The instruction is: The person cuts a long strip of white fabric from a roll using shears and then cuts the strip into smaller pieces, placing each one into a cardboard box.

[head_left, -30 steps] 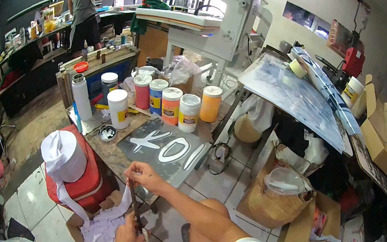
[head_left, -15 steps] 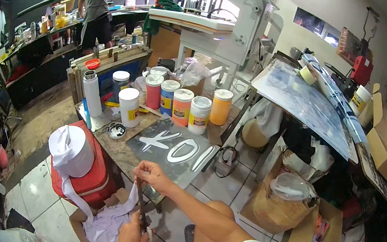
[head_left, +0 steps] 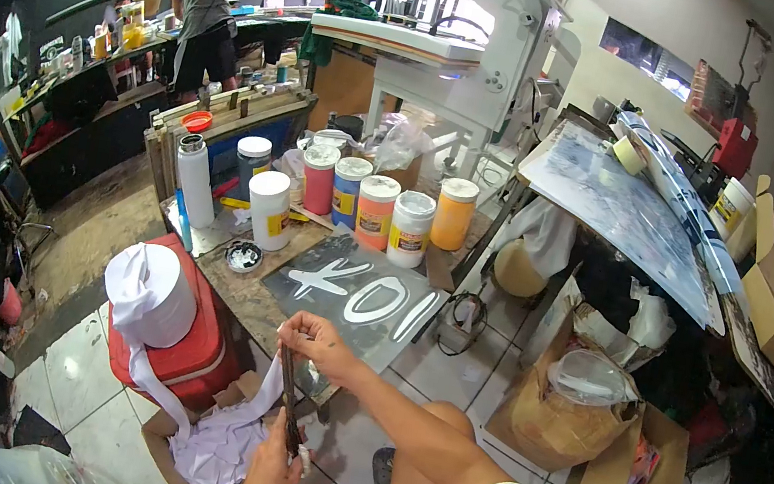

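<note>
Your view comes from the camera worn on your head. It faces forward and down across your lap and covers a very wide field: straight lines bow near the edges, and a dark rounded border closes the corners. Your right hand (head_left: 318, 345) and left hand (head_left: 272, 470) occupy the lower middle at close range, seen from above. Your right arm enters from the lower right, your left wrist from the bottom edge. The low desk (head_left: 245, 290) lies just beyond your hands, its top viewed obliquely. The far field includes a white machine (head_left: 515, 47) at top centre and a person (head_left: 204, 8) at upper left.
</note>
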`<action>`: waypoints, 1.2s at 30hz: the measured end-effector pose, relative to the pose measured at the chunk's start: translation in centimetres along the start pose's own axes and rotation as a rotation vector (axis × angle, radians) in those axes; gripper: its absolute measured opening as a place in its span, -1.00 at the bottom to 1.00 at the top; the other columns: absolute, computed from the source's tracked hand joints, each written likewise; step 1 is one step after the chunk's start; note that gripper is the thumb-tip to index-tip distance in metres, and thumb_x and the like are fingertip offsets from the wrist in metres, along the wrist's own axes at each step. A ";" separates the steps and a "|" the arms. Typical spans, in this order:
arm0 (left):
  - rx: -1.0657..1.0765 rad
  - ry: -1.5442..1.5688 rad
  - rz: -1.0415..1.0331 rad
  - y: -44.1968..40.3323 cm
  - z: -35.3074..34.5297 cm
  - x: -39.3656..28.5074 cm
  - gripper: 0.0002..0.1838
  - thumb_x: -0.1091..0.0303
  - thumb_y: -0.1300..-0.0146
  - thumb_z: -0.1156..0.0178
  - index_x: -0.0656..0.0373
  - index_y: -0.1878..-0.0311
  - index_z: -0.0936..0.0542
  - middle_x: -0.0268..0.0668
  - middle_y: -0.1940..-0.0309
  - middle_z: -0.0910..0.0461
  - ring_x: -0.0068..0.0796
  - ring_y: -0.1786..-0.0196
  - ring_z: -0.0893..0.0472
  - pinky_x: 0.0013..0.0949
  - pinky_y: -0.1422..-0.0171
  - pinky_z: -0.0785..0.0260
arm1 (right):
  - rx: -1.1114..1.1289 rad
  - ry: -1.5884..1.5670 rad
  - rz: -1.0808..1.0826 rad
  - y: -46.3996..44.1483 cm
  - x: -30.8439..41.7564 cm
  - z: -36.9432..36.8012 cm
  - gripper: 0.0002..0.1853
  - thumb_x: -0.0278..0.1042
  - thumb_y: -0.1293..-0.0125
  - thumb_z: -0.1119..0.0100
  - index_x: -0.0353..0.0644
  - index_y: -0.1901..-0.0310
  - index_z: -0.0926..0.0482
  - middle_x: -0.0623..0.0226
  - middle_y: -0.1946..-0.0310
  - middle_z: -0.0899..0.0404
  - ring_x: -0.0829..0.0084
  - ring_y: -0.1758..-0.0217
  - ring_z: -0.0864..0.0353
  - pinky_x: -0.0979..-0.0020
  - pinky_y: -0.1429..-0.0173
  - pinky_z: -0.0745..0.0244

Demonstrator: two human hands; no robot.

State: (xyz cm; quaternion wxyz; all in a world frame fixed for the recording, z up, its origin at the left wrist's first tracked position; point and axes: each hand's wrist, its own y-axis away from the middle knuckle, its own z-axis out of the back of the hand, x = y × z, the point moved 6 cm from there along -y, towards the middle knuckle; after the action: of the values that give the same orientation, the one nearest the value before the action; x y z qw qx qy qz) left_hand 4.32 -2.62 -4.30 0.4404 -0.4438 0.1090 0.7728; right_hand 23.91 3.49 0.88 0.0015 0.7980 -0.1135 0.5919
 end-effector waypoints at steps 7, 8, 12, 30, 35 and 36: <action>0.098 0.023 0.148 -0.4 0.9 -1.3 -0.15 0.50 -0.05 -0.27 0.41 -0.42 -0.13 -0.12 0.32 -0.72 -0.11 0.32 -0.73 -0.19 0.24 -0.56 | 0.016 -0.002 -0.049 0.0 -0.5 0.3 -0.69 -0.07 -0.38 -0.29 -0.15 0.22 -0.50 0.45 0.39 -0.57 0.59 0.35 -0.61 0.50 0.22 -0.58; 0.096 0.022 0.150 -0.4 0.8 -1.4 -0.15 0.50 -0.05 -0.27 0.41 -0.42 -0.13 -0.12 0.32 -0.72 -0.11 0.32 -0.73 -0.19 0.24 -0.56 | -0.009 -0.023 -0.048 0.0 -0.5 0.4 -0.70 -0.08 -0.38 -0.29 -0.15 0.22 -0.50 0.45 0.40 -0.57 0.61 0.37 -0.60 0.52 0.25 -0.56; 0.055 -0.098 0.117 -0.5 0.5 -0.8 -0.08 0.39 0.00 -0.34 0.39 -0.43 -0.13 -0.09 0.42 -0.69 -0.05 0.42 -0.69 -0.16 0.34 -0.52 | -0.023 0.006 -0.031 -0.2 -1.0 0.5 -0.72 -0.10 -0.39 -0.28 -0.13 0.24 -0.50 0.48 0.41 -0.57 0.66 0.40 -0.56 0.56 0.32 -0.48; 0.181 0.962 0.221 0.0 0.4 -1.0 -0.11 0.45 -0.05 -0.50 0.22 -0.42 -0.20 -0.24 -0.05 -0.56 -0.48 -0.07 -0.58 -0.38 -0.15 -0.46 | -0.193 0.086 0.031 -1.2 1.2 3.9 -0.81 -0.25 -0.43 -0.20 -0.20 0.11 -0.55 0.34 0.31 -0.68 0.58 0.40 -0.60 0.49 0.31 -0.57; 0.440 0.892 0.186 1.2 -2.2 -1.0 -0.01 0.41 -0.06 -0.48 0.24 -0.46 -0.06 -0.11 -0.26 -0.47 -0.31 -0.31 -0.48 -0.25 -0.38 -0.33 | -0.204 0.096 0.110 -1.0 3.3 4.9 -0.79 -0.33 -0.38 -0.25 -0.14 0.03 -0.52 0.27 0.25 -0.71 0.62 0.37 -0.60 0.52 0.30 -0.55; 0.428 0.894 0.203 1.5 -3.0 -0.9 -0.01 0.41 -0.06 -0.48 0.24 -0.46 -0.06 -0.11 -0.26 -0.47 -0.31 -0.31 -0.48 -0.25 -0.38 -0.33 | -0.198 0.071 0.104 -1.0 3.5 4.9 -0.79 -0.34 -0.37 -0.26 -0.14 0.02 -0.52 0.27 0.24 -0.71 0.62 0.36 -0.61 0.53 0.29 -0.56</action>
State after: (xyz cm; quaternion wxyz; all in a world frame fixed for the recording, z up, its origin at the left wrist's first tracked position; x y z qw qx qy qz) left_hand 5.13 -5.67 -5.69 0.3544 -0.6182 0.4854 0.5066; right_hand 29.68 3.16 2.82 0.0537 0.7654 -0.2126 0.6050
